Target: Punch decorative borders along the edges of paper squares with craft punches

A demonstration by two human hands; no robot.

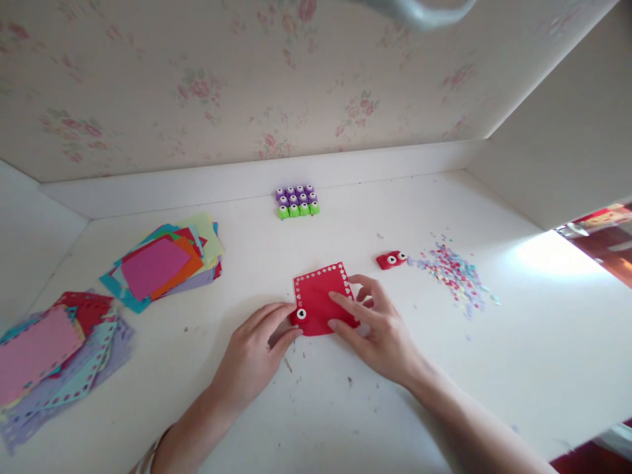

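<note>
My left hand pinches a red craft punch at the left edge of a red paper card. My right hand has its fingers spread on the card's right side. The card lies in front of me, with little holes along its top and sides. To the right are two more red punches and a scatter of paper bits. Purple and green punches sit at the back, and colored paper lies left.

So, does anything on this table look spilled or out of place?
Yes: confetti lies loosely scattered on the table's right, while the purple and green punches stand in neat rows. Dark specks also lie on the near side of the red card.
</note>
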